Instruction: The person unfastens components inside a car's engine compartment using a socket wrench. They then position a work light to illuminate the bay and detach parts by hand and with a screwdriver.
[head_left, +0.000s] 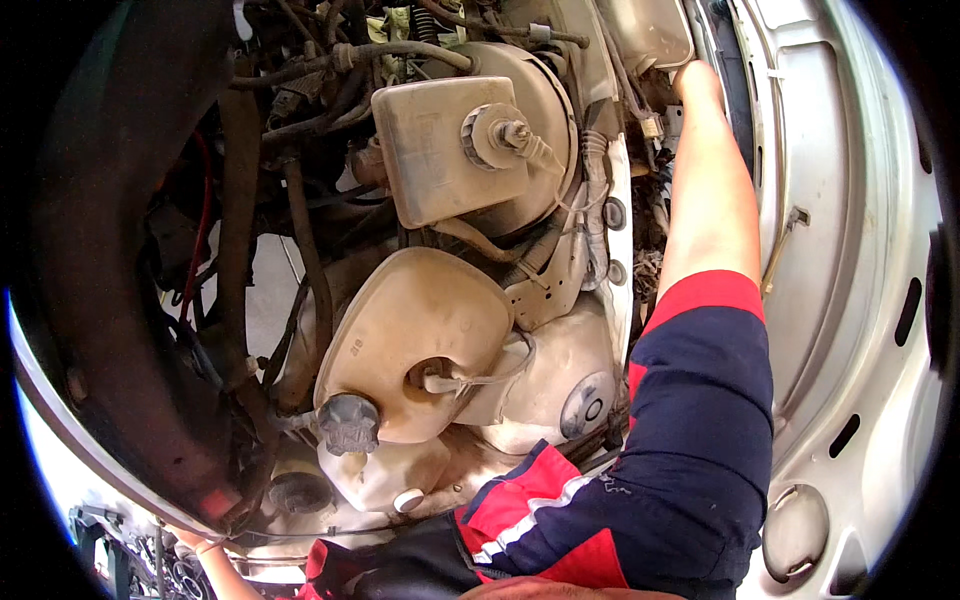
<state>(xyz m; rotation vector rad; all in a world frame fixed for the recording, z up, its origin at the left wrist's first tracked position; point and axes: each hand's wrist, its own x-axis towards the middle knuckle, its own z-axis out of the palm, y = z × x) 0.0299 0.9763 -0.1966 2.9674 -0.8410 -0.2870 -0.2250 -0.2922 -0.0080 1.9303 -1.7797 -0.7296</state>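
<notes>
My right arm, in a navy and red sleeve, stretches up along the right side of the engine bay. My right hand (698,82) is at the underside of a pale plastic container (642,24) at the top; its fingers are hidden. My left hand (192,540) shows at the lower left, at the outer metal edge (120,468) of the bay, with its fingers mostly out of sight. To the left of my right arm are a square brake fluid reservoir (430,150) on a round booster (540,210) and a beige coolant tank (405,310) with a dark cap (348,422).
Dark hoses (305,270) and wiring crowd the left and top of the bay. A white washer tank (380,475) and a pale strut tower (545,400) sit low in view. A silver panel (840,250) with slots runs down the right side. Assorted tools (100,545) lie outside at the lower left.
</notes>
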